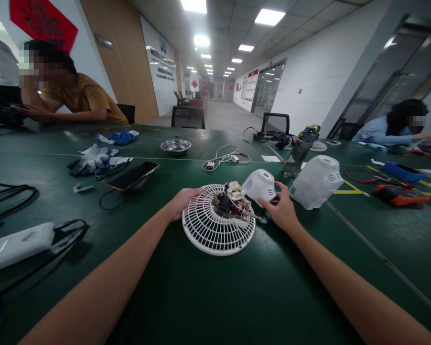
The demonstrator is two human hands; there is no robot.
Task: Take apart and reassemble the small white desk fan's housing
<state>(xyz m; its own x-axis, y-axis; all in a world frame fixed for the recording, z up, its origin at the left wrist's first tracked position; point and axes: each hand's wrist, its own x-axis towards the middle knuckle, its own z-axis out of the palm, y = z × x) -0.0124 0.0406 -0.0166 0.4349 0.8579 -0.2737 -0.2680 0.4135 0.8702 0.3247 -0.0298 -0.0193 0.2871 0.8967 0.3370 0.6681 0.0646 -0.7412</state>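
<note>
In front of me a round white fan grille (pixel 204 235) rests on the table, tilted a little. An exposed motor (pixel 224 203) with loose wires sits at its centre. My left hand (pixel 183 202) grips the grille's left rim, its fingertips partly hidden behind it. My right hand (pixel 283 210) has its thumb and fingers around a white vented motor cover (pixel 259 184), just right of the motor. Beyond that hand stands a larger white plastic housing (pixel 318 182) with slots in its top; the hand is apart from it.
On the green table (pixel 215 297) lie a metal bowl (pixel 175 146), a white cable (pixel 219 163), a phone (pixel 134 176), gloves (pixel 96 160), a power strip (pixel 21 244) and an orange multimeter (pixel 400 195). A clear bottle (pixel 296 158) stands behind the housing. Other people sit at both far sides.
</note>
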